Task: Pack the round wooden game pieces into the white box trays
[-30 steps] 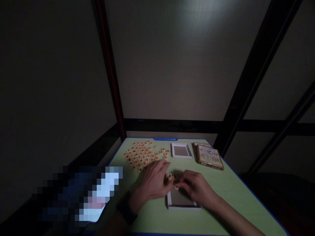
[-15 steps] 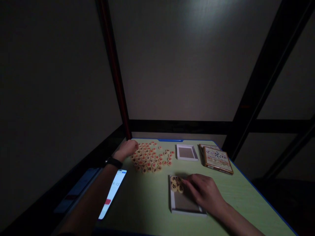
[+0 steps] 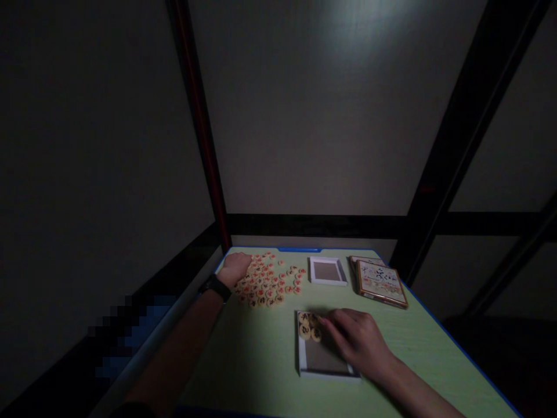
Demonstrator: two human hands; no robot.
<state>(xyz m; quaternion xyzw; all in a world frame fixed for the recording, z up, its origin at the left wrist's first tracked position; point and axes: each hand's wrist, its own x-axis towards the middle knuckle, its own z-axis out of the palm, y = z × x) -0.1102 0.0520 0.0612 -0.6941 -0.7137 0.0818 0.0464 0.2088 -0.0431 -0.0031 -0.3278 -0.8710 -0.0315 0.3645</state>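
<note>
My left hand (image 3: 236, 267), a dark watch on its wrist, is curled at the left edge of a spread of round Chinese chess pieces (image 3: 262, 284) with red or black characters. Its fingertips are hidden, so I cannot make out what they hold. Nearer to me, my right hand (image 3: 359, 337) reaches over a shallow white-edged box tray (image 3: 322, 374). Its thumb and fingers are pinched on a shaded piece (image 3: 314, 319) near the tray's far edge. Several black-marked pieces (image 3: 304, 331) lie together in the tray's far left corner.
A second shallow white tray (image 3: 328, 271) lies farther back on the pale green table (image 3: 418, 354). To its right are two flat printed boxes (image 3: 383, 283), overlapping. Walls stand behind the table and to the left.
My left hand has shifted a little right and nearer over the edge of the pieces. A lit phone under that arm no longer shows. My right hand stays at the tray's far edge.
</note>
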